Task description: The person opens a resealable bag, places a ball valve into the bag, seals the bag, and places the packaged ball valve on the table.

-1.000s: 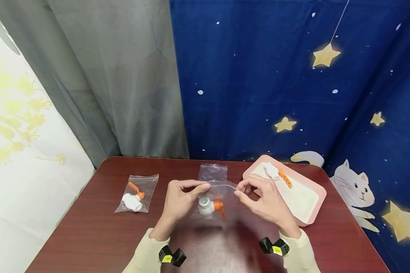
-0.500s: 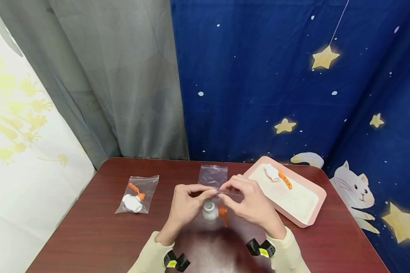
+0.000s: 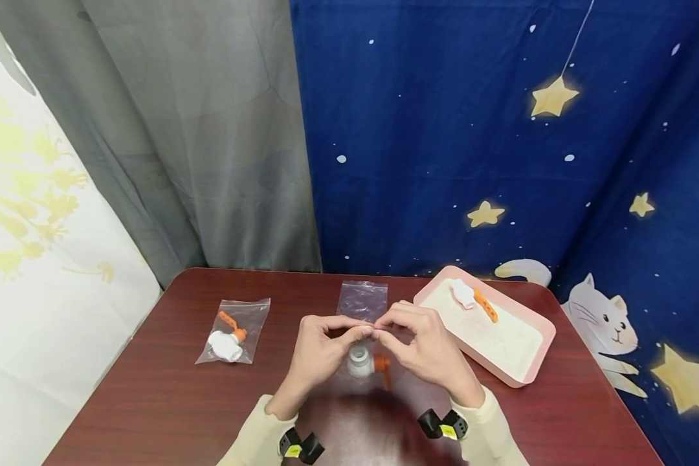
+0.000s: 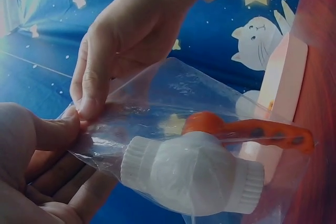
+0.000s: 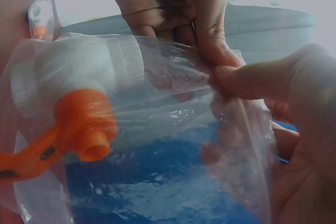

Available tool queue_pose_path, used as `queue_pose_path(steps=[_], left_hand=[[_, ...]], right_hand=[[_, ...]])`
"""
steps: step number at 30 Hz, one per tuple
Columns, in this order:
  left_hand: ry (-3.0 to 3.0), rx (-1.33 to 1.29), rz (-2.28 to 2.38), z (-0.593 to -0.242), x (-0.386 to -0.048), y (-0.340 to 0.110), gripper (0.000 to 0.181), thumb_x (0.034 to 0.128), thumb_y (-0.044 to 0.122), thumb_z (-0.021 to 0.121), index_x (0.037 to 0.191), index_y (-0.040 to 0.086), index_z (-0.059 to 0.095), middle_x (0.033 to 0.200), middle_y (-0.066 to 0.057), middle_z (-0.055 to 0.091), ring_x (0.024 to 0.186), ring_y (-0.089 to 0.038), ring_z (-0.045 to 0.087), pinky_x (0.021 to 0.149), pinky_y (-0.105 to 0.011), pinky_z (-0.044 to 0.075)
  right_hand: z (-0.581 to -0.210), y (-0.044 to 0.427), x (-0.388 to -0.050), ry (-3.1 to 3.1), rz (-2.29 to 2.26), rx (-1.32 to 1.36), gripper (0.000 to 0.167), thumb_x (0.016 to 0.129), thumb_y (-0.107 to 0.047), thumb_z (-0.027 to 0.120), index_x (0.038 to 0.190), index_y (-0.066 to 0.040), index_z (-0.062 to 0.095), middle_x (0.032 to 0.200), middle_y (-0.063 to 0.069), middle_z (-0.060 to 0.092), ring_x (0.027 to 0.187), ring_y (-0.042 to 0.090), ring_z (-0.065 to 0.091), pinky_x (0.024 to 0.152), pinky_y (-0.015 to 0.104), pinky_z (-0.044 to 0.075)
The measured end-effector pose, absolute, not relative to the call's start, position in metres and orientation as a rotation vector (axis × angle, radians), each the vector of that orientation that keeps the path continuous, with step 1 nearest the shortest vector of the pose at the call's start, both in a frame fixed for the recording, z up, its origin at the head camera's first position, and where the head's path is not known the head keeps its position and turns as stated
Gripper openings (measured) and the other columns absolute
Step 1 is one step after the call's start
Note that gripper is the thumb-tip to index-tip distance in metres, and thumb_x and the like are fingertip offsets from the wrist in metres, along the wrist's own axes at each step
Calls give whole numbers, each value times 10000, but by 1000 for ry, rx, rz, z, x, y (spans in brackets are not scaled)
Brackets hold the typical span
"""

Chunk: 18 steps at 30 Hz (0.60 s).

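Observation:
A clear zip bag hangs from both hands above the table, its top edge pinched between thumbs and fingers. Inside it is a white plastic ball valve with an orange lever handle. My left hand pinches the bag's edge, and my right hand pinches it close beside, the two thumbs nearly touching. In the head view the hands hide most of the bag's top edge.
Left on the table lies another bagged valve. An unfilled zip bag lies behind the hands. At right, a pink tray holds a white-and-orange valve.
My right hand has slid left along the bag's top edge until it meets my left hand. My left hand has shifted slightly right; the bagged valve hangs a little lower.

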<state>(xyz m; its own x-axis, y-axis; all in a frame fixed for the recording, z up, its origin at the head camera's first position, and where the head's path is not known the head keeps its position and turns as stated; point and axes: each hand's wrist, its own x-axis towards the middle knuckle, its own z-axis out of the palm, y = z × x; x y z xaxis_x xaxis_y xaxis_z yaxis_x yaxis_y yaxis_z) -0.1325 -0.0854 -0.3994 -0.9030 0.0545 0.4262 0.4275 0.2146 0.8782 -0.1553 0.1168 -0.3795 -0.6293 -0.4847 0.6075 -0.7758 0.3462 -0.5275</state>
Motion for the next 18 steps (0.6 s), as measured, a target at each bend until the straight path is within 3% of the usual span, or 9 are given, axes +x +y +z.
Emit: queue_pose_path(steps=[5,18], left_hand=[[-2174,-474,-1714,-398,-132,-87,65,843,231,855,875,176,843,814,31,800,733,-66,742,635,-286,595],[-2122,-494,-1678,-392,-131,-94,78,850,196,848,872,123,837,800,-19,797,707,-65,730,611,-232,573]], right_hand=[[-378,115,-157,-2232,1199,1132,71,915,-193,785,890,-255,761,782,-133,655,725,-1,586,650,171,502],[-375,114,-156,-2230,1240,1130,65,914,-186,783,912,-249,768,806,-133,680,758,6,636,704,171,543]])
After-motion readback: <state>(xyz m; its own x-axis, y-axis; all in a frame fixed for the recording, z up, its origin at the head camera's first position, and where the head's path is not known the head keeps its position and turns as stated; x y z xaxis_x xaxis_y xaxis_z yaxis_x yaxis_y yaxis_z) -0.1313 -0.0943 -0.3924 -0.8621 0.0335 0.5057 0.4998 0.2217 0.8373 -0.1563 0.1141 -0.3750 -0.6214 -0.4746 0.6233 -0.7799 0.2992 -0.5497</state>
